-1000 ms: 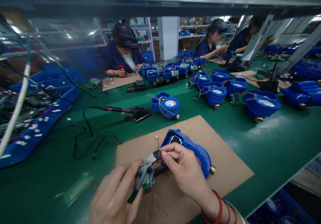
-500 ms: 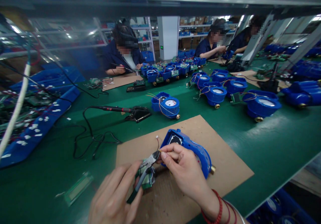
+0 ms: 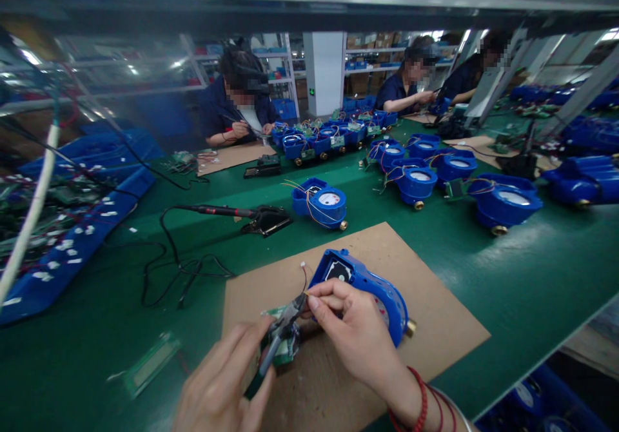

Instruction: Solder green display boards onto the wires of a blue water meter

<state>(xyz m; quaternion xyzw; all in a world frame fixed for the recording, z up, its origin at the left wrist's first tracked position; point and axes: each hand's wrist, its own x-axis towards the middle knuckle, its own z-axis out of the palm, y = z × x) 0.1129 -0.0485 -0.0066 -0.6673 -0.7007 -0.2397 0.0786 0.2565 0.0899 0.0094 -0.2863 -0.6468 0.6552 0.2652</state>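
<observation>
Blue meter (image 3: pixel 373 282) lies beyond the right hand (image 3: pixel 360 332) pinching wire (image 3: pixel 306 294); left hand (image 3: pixel 225 377) grips pliers (image 3: pixel 275 343).

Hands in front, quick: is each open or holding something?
Left hand: closed, holding pliers.
Right hand: closed, pinching a thin yellow wire at the pliers' tip.

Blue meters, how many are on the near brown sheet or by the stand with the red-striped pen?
2: one blue meter on the brown sheet, partly hidden by the right hand; another meter just beyond it, beside the stand.
</observation>
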